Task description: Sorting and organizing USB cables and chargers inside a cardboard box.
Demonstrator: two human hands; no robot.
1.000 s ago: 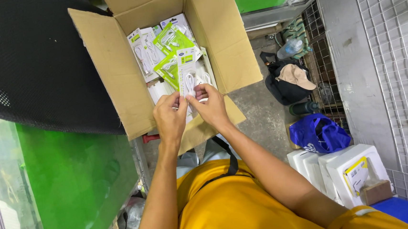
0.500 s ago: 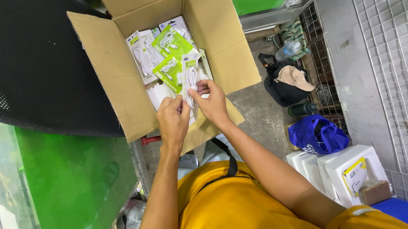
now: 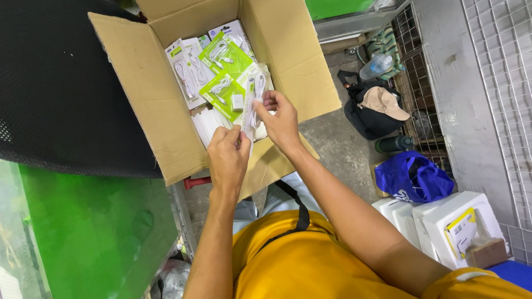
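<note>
Right now I am holding a clear packet with a white cable [image 3: 252, 110] over the open cardboard box [image 3: 144, 108], my left hand [image 3: 228, 159] pinching its lower end and my right hand [image 3: 279, 118] gripping its upper edge. Judging by this, I am handling one packet above the green-and-white packets [image 3: 220, 71] inside, so keeping both pinches steady matters.

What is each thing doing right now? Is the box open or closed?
Cardboard box: open, flaps up, partly filled with packets.
Packet: held edge-on over the box by both hands.
Left hand: pinching the packet's lower end.
Right hand: gripping its upper part.
Blue bag: on the floor, crumpled.
Black bag: on the floor, tan cap on top.
</note>
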